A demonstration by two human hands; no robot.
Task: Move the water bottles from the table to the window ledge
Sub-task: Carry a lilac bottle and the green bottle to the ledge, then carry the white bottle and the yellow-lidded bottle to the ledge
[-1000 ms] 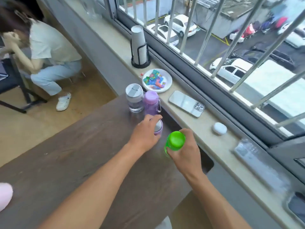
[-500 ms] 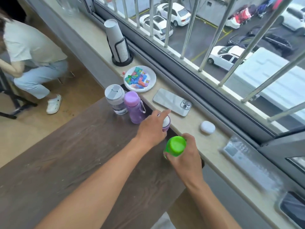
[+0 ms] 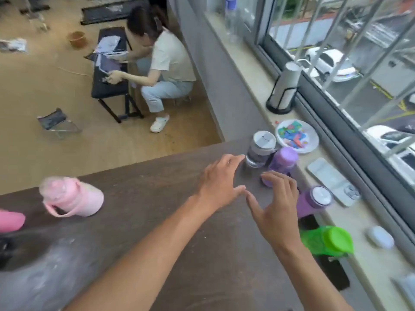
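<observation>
Both my hands hover empty over the dark wooden table (image 3: 146, 198). My left hand (image 3: 221, 178) is open, its fingertips close to a clear bottle with a grey lid (image 3: 260, 149). My right hand (image 3: 275, 203) is open too, just in front of a purple bottle (image 3: 283, 163). A smaller purple bottle with a white cap (image 3: 314, 200) and a green bottle (image 3: 327, 241) stand at the table's right edge beside the window ledge (image 3: 363, 223). A pink bottle (image 3: 71, 197) stands far left on the table, with another pink thing (image 3: 11, 221) at the frame edge.
On the ledge lie a phone (image 3: 332, 180), a white earbud case (image 3: 380, 240), a plate of coloured pieces (image 3: 296, 135), a cup holder (image 3: 284, 90) and a clear bottle (image 3: 232, 19). A person (image 3: 161, 63) crouches on the floor beyond the table by a black stool (image 3: 110, 75).
My right hand has let go of the green bottle and my left hand has left the small purple bottle; both now stand by the ledge. Both hands moved left, and the view swung left.
</observation>
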